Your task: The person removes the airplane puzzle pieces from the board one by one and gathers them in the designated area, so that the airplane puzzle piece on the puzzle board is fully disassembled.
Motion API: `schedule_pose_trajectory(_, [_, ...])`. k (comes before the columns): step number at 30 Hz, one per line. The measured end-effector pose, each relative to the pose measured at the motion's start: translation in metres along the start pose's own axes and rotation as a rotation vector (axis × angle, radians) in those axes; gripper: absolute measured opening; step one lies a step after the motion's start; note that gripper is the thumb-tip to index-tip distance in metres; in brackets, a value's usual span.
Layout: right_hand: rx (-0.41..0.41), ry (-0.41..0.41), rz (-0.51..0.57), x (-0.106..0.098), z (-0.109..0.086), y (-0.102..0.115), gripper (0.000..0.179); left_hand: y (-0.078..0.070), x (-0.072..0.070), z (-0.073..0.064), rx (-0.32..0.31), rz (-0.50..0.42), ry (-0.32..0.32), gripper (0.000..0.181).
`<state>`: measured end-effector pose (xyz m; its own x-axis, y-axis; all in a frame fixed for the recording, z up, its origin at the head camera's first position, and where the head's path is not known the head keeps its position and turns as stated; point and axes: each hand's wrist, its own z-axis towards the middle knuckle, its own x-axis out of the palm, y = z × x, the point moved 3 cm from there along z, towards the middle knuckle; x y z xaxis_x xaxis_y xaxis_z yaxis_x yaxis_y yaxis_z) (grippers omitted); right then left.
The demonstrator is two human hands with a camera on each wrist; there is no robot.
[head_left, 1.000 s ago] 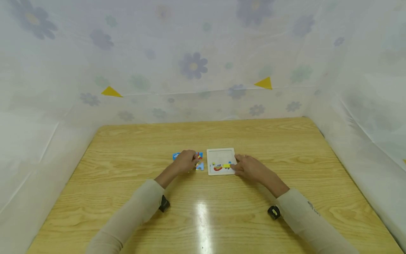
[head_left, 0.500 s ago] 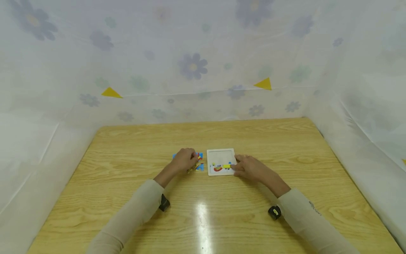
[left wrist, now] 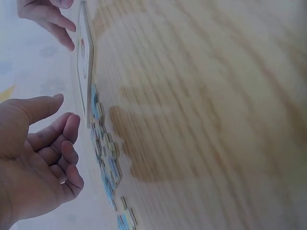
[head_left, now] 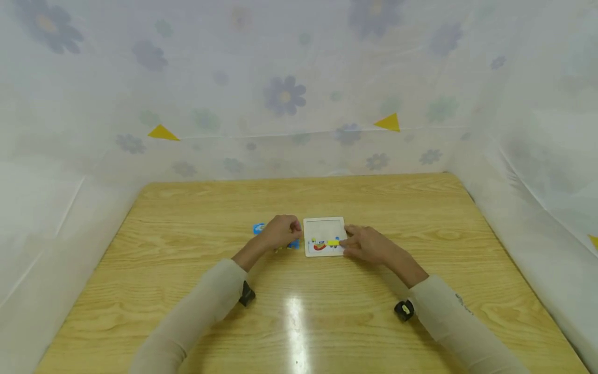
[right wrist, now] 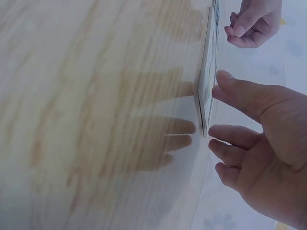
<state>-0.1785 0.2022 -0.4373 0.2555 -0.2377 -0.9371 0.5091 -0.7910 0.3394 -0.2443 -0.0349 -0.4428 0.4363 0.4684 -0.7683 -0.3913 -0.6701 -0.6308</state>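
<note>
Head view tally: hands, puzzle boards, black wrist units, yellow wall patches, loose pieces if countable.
Left hand, right hand: 2
Puzzle board: 1
Black wrist units: 2
Yellow wall patches: 3, one cut off
Loose pieces: partly hidden, uncounted
Total: 8

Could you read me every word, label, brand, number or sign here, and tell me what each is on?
There is no readable text in any view.
Right sleeve: small dark marks, perhaps lettering, too blurred to read.
Puzzle tray: small coloured pictures, no lettering I can make out.
Loose puzzle pieces: too small to tell.
</note>
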Motion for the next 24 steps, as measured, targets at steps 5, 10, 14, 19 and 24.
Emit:
schedule_pose_trajectory(5, [-0.042,-0.012,-0.042,0.001,0.005,0.003,0.035,-0.005,0.007,0.003,0.034,-0.043,0.054,0.019])
schedule_pose_trajectory(10, [-0.063,-0.013,-0.051,0.005,0.011,0.006,0.036,-0.015,0.013,0.004,0.017,-0.073,0.104,0.030])
schedule_pose_trajectory(14, [-0.070,-0.006,-0.025,0.007,0.015,0.006,0.035,-0.021,0.017,0.005,-0.004,-0.060,0.132,0.032])
schedule_pose_trajectory(19, [-0.055,0.009,0.000,0.007,0.017,0.007,0.036,-0.024,0.021,0.009,-0.023,0.024,0.136,0.034])
schedule_pose_trajectory(24, [-0.052,0.012,-0.037,0.007,0.019,0.007,0.034,-0.026,0.024,0.011,-0.036,0.068,0.128,0.035])
